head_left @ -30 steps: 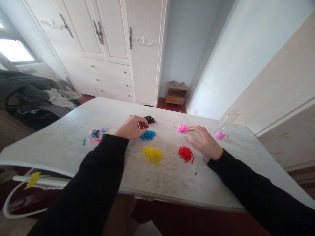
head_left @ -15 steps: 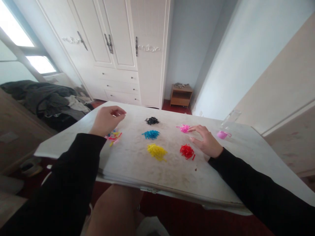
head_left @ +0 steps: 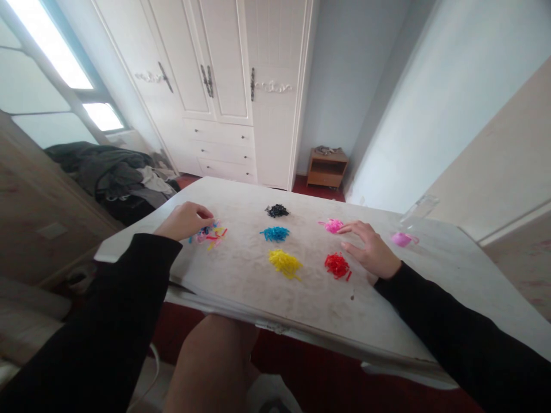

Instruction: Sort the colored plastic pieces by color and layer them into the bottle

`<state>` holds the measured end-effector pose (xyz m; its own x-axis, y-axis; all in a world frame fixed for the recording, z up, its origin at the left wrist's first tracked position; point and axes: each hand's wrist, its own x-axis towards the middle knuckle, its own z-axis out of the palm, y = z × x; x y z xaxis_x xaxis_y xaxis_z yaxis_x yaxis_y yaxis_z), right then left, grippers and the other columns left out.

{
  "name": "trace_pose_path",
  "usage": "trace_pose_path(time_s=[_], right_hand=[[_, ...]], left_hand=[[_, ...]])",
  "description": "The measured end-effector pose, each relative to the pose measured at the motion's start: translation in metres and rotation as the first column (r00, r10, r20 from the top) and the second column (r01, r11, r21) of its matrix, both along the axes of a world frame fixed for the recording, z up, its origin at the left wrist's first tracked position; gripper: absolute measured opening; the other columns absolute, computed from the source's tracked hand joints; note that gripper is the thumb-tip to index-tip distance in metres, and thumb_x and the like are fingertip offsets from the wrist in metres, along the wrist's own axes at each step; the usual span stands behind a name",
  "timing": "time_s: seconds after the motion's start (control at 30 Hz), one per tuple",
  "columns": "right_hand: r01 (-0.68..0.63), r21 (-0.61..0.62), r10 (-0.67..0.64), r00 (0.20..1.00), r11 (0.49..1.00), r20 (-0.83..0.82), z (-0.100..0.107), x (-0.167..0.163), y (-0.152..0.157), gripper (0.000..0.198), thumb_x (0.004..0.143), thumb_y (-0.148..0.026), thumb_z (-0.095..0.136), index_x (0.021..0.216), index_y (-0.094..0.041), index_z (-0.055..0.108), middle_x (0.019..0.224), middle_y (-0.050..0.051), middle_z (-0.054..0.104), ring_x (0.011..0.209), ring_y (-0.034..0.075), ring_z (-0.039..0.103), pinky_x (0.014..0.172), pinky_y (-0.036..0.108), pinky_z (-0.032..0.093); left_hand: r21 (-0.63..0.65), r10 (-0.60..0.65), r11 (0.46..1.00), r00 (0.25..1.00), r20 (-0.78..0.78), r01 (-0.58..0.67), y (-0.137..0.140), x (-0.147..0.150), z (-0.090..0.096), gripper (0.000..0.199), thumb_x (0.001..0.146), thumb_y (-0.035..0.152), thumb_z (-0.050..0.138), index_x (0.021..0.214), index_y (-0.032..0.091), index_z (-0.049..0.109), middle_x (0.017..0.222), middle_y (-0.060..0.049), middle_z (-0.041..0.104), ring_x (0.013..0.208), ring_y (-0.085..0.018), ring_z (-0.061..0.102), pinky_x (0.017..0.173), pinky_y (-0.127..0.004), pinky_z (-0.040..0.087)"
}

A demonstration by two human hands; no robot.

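Note:
My left hand is at the left of the table, its thumb and fingertips pinched together at the far edge of a pile of mixed-colour rubber bands. Whatever may be between those fingertips is too small to make out. My right hand rests with fingers stretched and thumb apart, fingertips touching a pile of pink rubber bands. Just nearer than that hand lies a red pile. Black, blue and yellow piles form a column between my hands.
A clear container and a pink object are on the right of the white table. Beyond stand a white wardrobe and a small wooden cabinet. Clothes are heaped at the left.
My left hand has come down and back at the mixed pile, showing more of it. My right hand stays by the pink pile. The view has turned slightly left.

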<state>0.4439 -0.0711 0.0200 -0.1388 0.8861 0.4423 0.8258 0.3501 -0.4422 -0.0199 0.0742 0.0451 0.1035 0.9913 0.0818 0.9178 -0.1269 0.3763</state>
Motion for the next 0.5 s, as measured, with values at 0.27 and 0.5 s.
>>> trace_pose_path(time_s=[0.27,0.5], right_hand=[[-0.019,0.004,0.018,1.000,1.000,0.019,-0.0001,0.0008,0.0000,0.021,0.088,-0.034,0.061,0.103,-0.024,0.071,0.115,0.009,0.073,0.114,0.033,0.063,0.107,0.059,0.045],[-0.023,0.008,0.023,0.999,1.000,0.035,-0.0006,0.0014,-0.0004,0.017,0.089,-0.035,0.062,0.100,-0.025,0.071,0.115,0.008,0.073,0.113,0.032,0.064,0.107,0.057,0.046]], left_hand=[[0.013,-0.057,0.998,0.997,0.055,0.056,0.0012,-0.0029,-0.0037,0.026,0.064,0.050,0.071,0.063,0.024,0.077,0.064,-0.005,0.075,0.059,-0.021,0.067,0.057,-0.028,0.046],[0.017,-0.090,0.996,0.993,0.078,0.089,0.0017,-0.0017,-0.0031,0.021,0.068,0.041,0.066,0.058,0.025,0.076,0.059,-0.005,0.073,0.056,-0.020,0.064,0.054,-0.028,0.044]])
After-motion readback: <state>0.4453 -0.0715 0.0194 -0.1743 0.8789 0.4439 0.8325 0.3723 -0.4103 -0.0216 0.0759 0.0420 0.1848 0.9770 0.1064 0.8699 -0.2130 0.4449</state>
